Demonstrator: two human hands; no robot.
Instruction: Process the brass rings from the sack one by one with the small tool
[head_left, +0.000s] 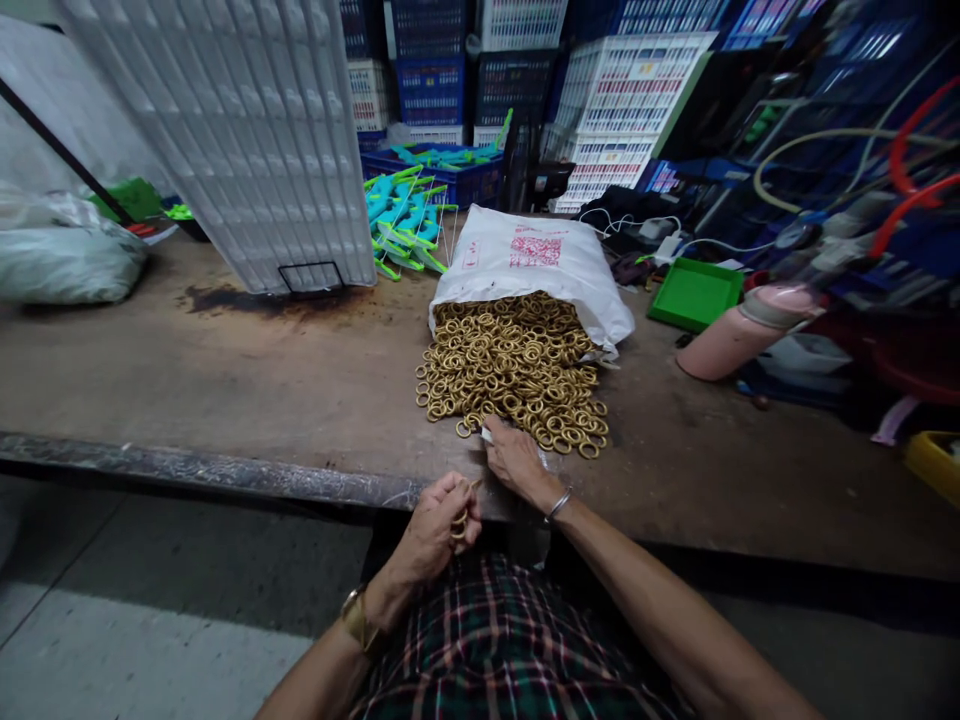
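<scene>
A heap of gold-coloured rings (517, 370) spills out of a white sack (517, 245) onto the wooden table. My left hand (444, 518), with a gold watch at its wrist, is closed around a few of the gold rings in front of the table's edge. At the near edge of the heap is my right hand (516, 458), wearing a silver bracelet. Something small and white shows at its fingertips, perhaps a wrap on a finger. Its fingers point into the rings, and their tips are partly hidden, so I cannot see whether they grip one.
A translucent ribbed panel (247, 140) stands on the table (300, 370) at the left. Behind are turquoise and green plastic pieces (405, 215) and stacked crates (619, 85). A green tray (696, 293) and a pink bottle (739, 335) are on the right, with a pale bag (67, 260) far left.
</scene>
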